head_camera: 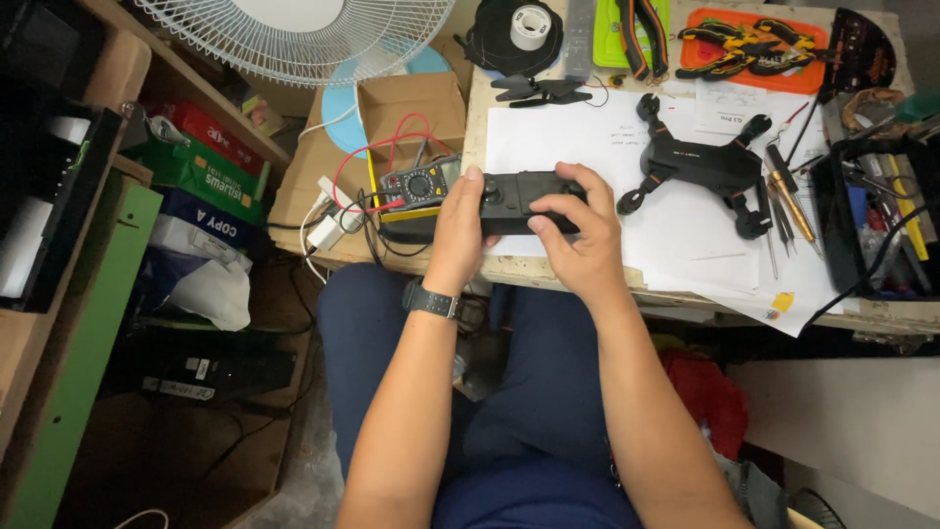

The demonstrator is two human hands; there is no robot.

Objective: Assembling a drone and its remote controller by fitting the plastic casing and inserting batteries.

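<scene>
Both hands clamp a black handheld controller (524, 201) at the near edge of a cluttered workbench (548, 272): the left hand (458, 230) wraps its left end, the right hand (578, 235) curls over its right half. A folded black drone (697, 162) rests on white paper (578, 137) just right; a multimeter (419, 186) sits left.

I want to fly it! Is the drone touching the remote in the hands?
Apart. The head view shows white paper between the remote, held by both hands, and the drone lying further right on the table.
</scene>
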